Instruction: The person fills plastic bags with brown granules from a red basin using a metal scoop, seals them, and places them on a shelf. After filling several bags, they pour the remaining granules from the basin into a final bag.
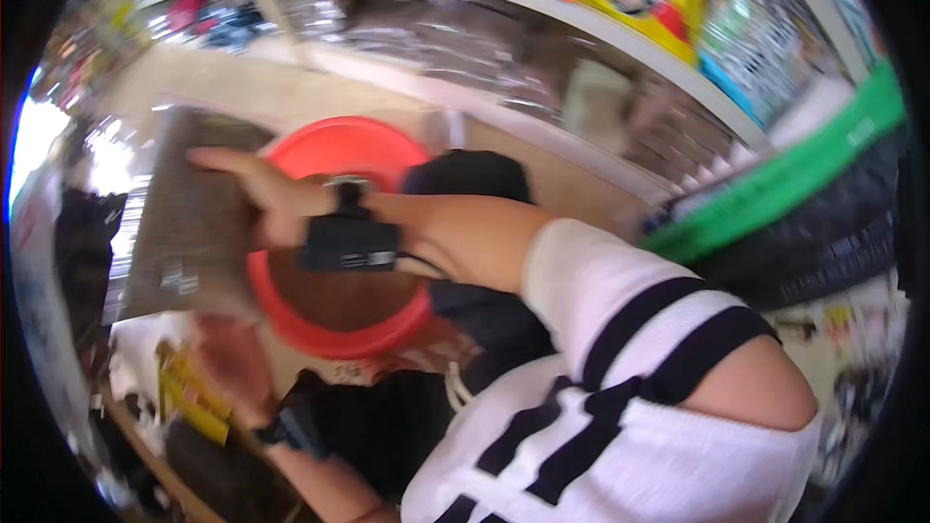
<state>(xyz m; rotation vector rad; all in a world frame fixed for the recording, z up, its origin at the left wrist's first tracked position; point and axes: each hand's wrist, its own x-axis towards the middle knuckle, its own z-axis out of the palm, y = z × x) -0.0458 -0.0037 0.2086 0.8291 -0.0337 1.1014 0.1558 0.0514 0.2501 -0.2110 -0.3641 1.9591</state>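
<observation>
A flat brown packet (pixel 189 223) in clear, shiny plastic is at the left, beside a red tub (pixel 344 143). My right hand (pixel 271 199) reaches across the tub and grips the packet's right side, one finger stretched over its face. A black device (pixel 351 242) is strapped to that wrist. Below, my left hand (pixel 232 358) is at the packet's lower edge and seems to hold it, its fingers blurred and partly hidden. The left wrist wears a dark band (pixel 295 423). Brown contents (pixel 339 291) show inside the tub, partly covered by my right arm.
Shelves along the far side hold several brown plastic-wrapped packets (pixel 475 53) and a yellow and red bag (pixel 649 0). A green strip (pixel 785 174) lies over a dark package (pixel 823 242) at the right. Near my left hand is a yellow item (pixel 194 392).
</observation>
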